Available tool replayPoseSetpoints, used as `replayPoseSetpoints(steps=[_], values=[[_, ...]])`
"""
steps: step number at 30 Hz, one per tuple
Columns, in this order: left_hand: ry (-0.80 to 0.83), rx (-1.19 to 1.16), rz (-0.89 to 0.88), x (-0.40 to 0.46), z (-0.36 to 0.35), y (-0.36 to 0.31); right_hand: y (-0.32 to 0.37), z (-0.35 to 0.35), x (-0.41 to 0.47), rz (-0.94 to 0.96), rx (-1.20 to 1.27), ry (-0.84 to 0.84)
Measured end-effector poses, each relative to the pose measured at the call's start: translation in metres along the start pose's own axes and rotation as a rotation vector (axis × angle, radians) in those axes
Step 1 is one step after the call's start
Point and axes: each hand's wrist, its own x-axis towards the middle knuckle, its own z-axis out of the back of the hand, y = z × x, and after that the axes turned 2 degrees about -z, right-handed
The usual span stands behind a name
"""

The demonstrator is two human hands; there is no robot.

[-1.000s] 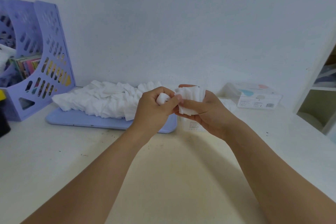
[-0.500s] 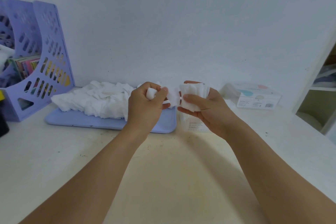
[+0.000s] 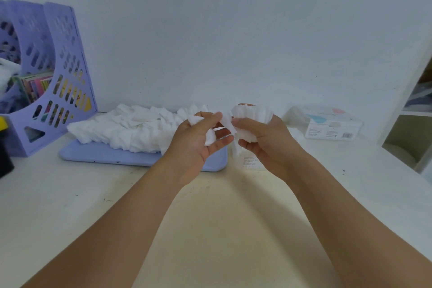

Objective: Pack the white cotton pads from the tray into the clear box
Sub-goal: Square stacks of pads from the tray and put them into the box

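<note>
A long heap of white cotton pads (image 3: 131,128) lies on a light purple tray (image 3: 105,156) at the back of the table. My left hand (image 3: 196,142) is raised over the tray's right end and pinches a few pads between thumb and fingers. Beside it, my right hand (image 3: 264,140) grips a thick stack of cotton pads (image 3: 252,116) fanned at the top. One pad bridges the small gap between the hands. The clear box (image 3: 251,162) stands on the table right behind my right hand, mostly hidden by it.
A purple perforated file holder (image 3: 53,72) with books stands at the left against the wall. A clear lid with a printed label (image 3: 327,124) lies at the back right. White shelving (image 3: 411,128) rises at the right edge. A dark object (image 3: 4,161) sits at far left.
My hands were pressed together a second ago and have drawn slightly apart. The left hand now holds its few pads separately from the right hand's stack.
</note>
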Motion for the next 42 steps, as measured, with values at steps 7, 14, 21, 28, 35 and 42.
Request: replayPoseSetpoints(steps=[7,14,21,28,35,42], values=[[0.073,-0.045,0.06,-0.004,0.0,-0.004,0.0,0.006,-0.002,-0.129,0.106,0.148],[0.133,-0.13,0.225,-0.004,0.002,-0.004,0.004,0.01,-0.001,-0.01,0.022,0.085],[0.205,-0.304,0.472,-0.004,0.009,-0.009,0.016,0.016,-0.003,0.172,-0.029,0.207],[0.303,-0.139,0.551,-0.008,0.007,-0.006,0.025,0.009,-0.015,0.209,-0.329,0.336],[0.445,0.071,0.554,-0.01,0.011,-0.006,0.025,0.006,-0.018,0.182,-0.465,0.317],[0.502,0.164,0.522,-0.009,0.012,-0.006,0.025,0.004,-0.018,0.157,-0.432,0.299]])
